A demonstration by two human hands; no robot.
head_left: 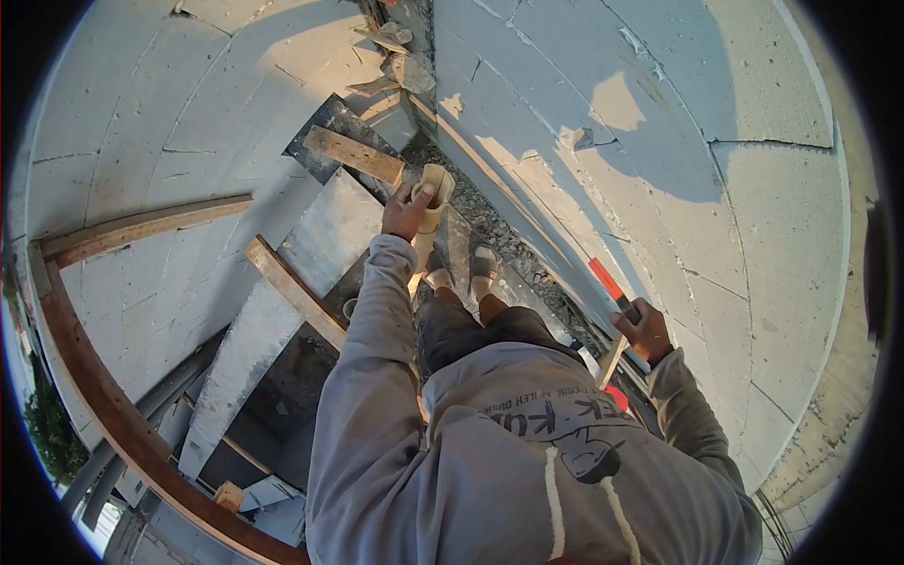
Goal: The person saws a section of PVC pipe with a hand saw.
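My left hand (407, 211) is closed around the rim of an upright beige plastic pipe (429, 222), thumb at its open upper end. The pipe runs down toward my feet. At the right, by the block wall, my right hand (648, 333) is wrapped around a tool with a flat orange-red end (605, 280) and a black part beside the fingers. What kind of tool it is I cannot tell. Just below that hand, a pale wooden stick (611, 363) and a red piece (617, 396) show beside my sweatshirt.
A pale block wall (772, 226) rises on the right, another (141, 104) on the left. Wooden boards (354, 155) and a plank (294, 290) lie left of the pipe. A curved-looking timber frame (104, 405) stands at far left. Gravel (513, 231) runs along the right wall's foot.
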